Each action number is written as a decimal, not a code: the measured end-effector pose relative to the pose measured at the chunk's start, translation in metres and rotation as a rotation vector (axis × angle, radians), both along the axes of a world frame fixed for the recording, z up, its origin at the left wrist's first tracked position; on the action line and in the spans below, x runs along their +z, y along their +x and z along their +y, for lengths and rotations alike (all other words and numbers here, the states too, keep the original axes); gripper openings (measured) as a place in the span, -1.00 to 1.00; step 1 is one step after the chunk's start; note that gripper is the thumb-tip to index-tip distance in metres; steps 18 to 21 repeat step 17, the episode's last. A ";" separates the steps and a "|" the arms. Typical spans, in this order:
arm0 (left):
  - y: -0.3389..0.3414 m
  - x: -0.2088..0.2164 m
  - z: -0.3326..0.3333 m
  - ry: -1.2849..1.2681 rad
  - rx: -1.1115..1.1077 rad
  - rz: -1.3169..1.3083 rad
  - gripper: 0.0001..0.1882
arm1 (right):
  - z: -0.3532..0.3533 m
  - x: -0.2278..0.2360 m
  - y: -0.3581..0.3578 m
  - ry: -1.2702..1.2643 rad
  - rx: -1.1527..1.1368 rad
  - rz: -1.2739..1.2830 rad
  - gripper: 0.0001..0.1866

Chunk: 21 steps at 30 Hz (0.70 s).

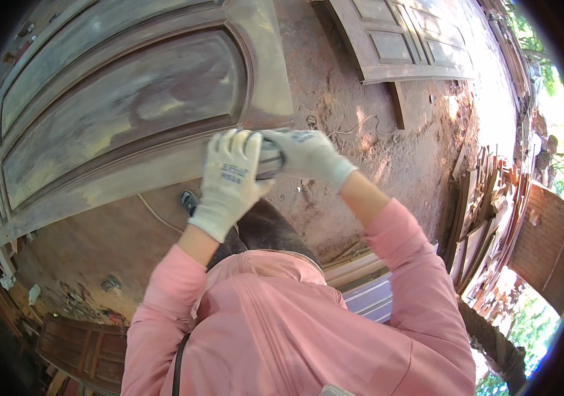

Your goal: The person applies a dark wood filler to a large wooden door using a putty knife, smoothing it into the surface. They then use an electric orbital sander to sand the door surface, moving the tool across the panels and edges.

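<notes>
A large panelled wooden door (123,105), with grey-brown, patchy surfaces, lies raised above the ground in front of me. At its near right corner, both my gloved hands meet around a rounded grey object with dark ribs (270,160); most of it is covered, so its kind is unclear. My left hand (229,175), in a white work glove, lies over its left side with the fingers curled forward. From the right, my right hand (311,157) in a matching glove closes over its top. The object sits against or just over the door's edge; which one, I cannot tell.
Another panelled door (391,49) rests at the far right over a wooden support (397,105). Stacked wood strips (480,218) line the right side. A pale cord (158,212) runs over the dirt floor near my shoe (189,200). A brown panel (84,350) lies lower left.
</notes>
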<state>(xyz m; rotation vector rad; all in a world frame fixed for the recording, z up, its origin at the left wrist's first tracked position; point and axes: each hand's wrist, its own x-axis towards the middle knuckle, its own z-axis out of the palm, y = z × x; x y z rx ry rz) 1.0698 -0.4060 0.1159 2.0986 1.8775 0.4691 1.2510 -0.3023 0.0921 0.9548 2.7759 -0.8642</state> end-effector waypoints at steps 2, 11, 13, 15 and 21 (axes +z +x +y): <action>-0.016 0.007 0.008 -0.167 -0.015 0.068 -0.25 | -0.008 -0.007 -0.026 -0.025 -0.010 -0.021 -0.46; 0.016 -0.009 0.084 -0.029 -0.089 -0.045 -0.38 | 0.055 0.025 -0.003 0.020 -0.078 -0.331 -0.58; 0.022 -0.011 0.115 -0.021 -0.127 0.032 -0.38 | 0.077 0.026 0.002 0.095 -0.154 -0.388 -0.52; 0.023 -0.011 0.114 -0.024 -0.152 0.023 -0.38 | 0.071 0.023 0.003 0.086 -0.167 -0.434 -0.47; 0.019 -0.012 0.110 -0.025 -0.162 0.022 -0.38 | 0.055 0.019 -0.004 0.067 -0.133 -0.478 -0.41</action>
